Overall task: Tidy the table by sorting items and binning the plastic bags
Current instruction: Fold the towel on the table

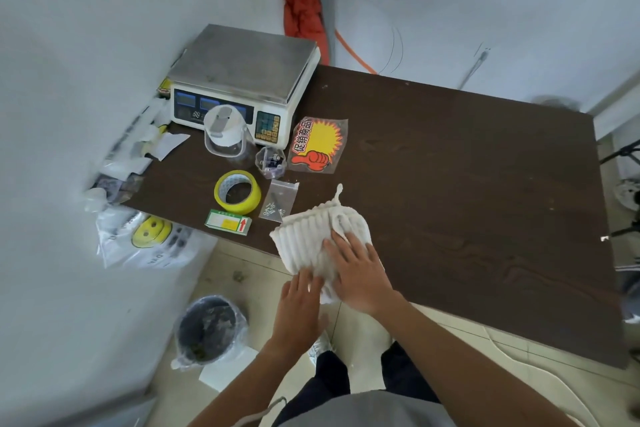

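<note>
**A:** How far along did the tidying look?

**B:** Partway, I'd judge. Both hands lay flat with fingers spread. The right hand (360,274) pressed down on a white ribbed cloth (311,229) at the near edge of the bench (450,166), and the left hand (299,305) rested on the cloth's overhanging corner. The right half of the bench carried nothing I could make out.

**A:** And the plastic bags?

**B:** Not binned. A heap of plastic bags (138,146) sat at the bench's left edge, and a smiley-face bag (149,236) hung below it. The lined bin (207,329) stood on the floor, well apart from them. Its contents were too dark to tell.

**A:** What else was left to sort?

**B:** A loose cluster near the scale (242,73): a clear jar (225,135), a small cup (270,160), a yellow tape roll (238,191), a zip bag of screws (278,201) and a green-and-white box (228,222).

**A:** Any writing?

**B:** A sleeved promotional sticker (317,146) read 促销商品. The box showed a red arrow, but its print was too small to read. The scale's logo was blurred.
</note>
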`<action>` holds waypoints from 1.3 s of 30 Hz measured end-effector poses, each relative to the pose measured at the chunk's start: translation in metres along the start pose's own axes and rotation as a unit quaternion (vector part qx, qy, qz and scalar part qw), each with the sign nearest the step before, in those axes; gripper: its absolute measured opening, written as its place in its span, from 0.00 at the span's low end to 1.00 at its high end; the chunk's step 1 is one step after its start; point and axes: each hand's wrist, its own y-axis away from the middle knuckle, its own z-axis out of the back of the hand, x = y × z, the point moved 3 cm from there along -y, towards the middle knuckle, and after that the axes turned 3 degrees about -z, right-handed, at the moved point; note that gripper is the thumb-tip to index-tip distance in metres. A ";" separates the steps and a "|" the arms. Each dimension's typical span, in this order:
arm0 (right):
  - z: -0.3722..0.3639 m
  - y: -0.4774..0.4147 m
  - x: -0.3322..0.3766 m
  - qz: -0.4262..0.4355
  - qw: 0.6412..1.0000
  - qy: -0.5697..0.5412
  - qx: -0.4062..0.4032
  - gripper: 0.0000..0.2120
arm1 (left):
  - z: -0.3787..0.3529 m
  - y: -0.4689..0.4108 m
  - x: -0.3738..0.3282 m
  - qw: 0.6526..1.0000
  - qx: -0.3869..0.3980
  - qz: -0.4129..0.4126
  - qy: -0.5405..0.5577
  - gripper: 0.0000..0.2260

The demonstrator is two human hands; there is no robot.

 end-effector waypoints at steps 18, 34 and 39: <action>0.004 0.027 -0.061 0.040 0.999 -0.034 0.012 0.35 | 0.000 -0.025 -0.017 0.683 0.060 0.433 0.585 0.15; 0.020 0.072 -0.140 -0.045 0.998 -0.053 0.005 0.35 | 0.032 -0.078 -0.098 0.756 0.142 0.325 0.550 0.09; 0.030 0.079 -0.158 -0.093 0.991 -0.074 -0.059 0.27 | 0.036 -0.096 -0.126 0.791 0.161 0.290 0.515 0.13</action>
